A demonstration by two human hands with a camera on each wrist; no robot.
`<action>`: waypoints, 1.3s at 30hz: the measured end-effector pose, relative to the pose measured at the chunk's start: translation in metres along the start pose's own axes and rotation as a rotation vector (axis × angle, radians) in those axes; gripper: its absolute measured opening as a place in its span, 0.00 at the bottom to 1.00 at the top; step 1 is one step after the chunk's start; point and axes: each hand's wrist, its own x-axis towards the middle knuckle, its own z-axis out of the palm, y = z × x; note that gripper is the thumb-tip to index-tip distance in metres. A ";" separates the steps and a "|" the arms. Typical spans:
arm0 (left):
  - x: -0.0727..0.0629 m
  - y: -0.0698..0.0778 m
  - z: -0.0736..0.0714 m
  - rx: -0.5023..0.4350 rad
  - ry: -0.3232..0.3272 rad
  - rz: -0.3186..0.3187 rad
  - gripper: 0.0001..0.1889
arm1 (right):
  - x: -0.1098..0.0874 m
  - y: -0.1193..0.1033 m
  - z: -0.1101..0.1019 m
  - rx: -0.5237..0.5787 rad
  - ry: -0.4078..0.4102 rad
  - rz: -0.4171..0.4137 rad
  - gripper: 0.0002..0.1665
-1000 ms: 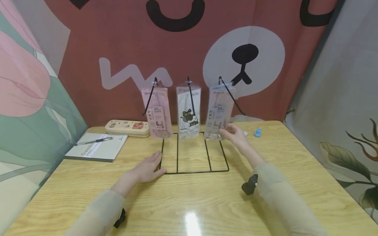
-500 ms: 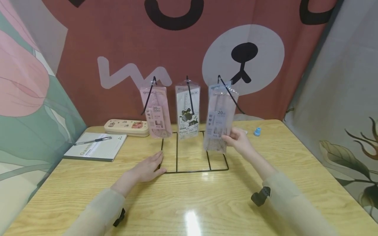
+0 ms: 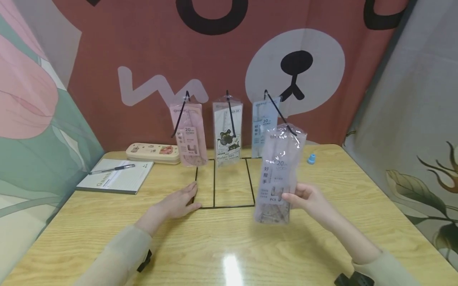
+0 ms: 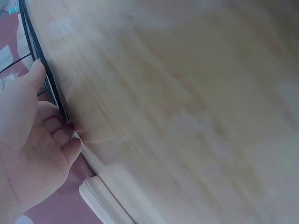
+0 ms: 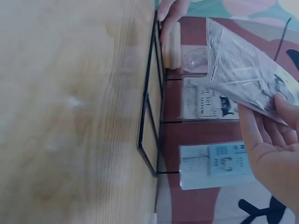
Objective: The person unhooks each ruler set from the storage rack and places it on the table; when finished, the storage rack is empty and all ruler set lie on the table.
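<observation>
Lilac packet (image 3: 277,174): held up over the desk (image 3: 214,246), near the rightmost hook (image 3: 280,113)
Right hand (image 3: 310,201): pinching that packet's edge
Left hand (image 3: 175,203): fingers relaxed, just touching the wire rack (image 3: 229,207)
Blue packet (image 3: 262,123): hanging behind the lilac one, tbh partly hidden

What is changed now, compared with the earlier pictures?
The right hand, gripping the purple packet, has drawn it towards the person and downward along the right hook, perhaps off it, uncovering more of the blue packet. The left hand stays on the rack base; the pink packet and white packet hang as before.
</observation>
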 end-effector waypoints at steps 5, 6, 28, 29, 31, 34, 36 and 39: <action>0.001 -0.001 -0.002 0.007 -0.004 -0.005 0.38 | -0.031 -0.005 -0.006 0.007 0.001 -0.038 0.12; 0.001 -0.001 -0.002 0.011 -0.006 -0.008 0.38 | -0.036 -0.006 -0.008 0.012 0.007 -0.056 0.10; 0.000 -0.005 -0.004 -0.014 -0.025 -0.027 0.39 | -0.009 0.043 -0.072 -0.471 0.308 0.247 0.28; 0.001 -0.005 -0.004 -0.015 -0.026 -0.026 0.39 | -0.005 0.046 -0.072 -0.506 0.296 0.248 0.27; 0.001 -0.005 -0.004 -0.014 -0.029 -0.029 0.39 | 0.004 0.053 -0.072 -0.546 0.270 0.250 0.25; 0.002 -0.005 -0.003 -0.012 -0.029 -0.025 0.39 | 0.015 0.058 -0.072 -0.543 0.228 0.292 0.21; 0.002 -0.005 -0.002 -0.010 -0.029 -0.026 0.39 | 0.020 0.061 -0.071 -0.550 0.212 0.315 0.18; 0.004 -0.004 -0.002 -0.002 -0.024 -0.023 0.39 | 0.023 0.062 -0.072 -0.553 0.185 0.368 0.17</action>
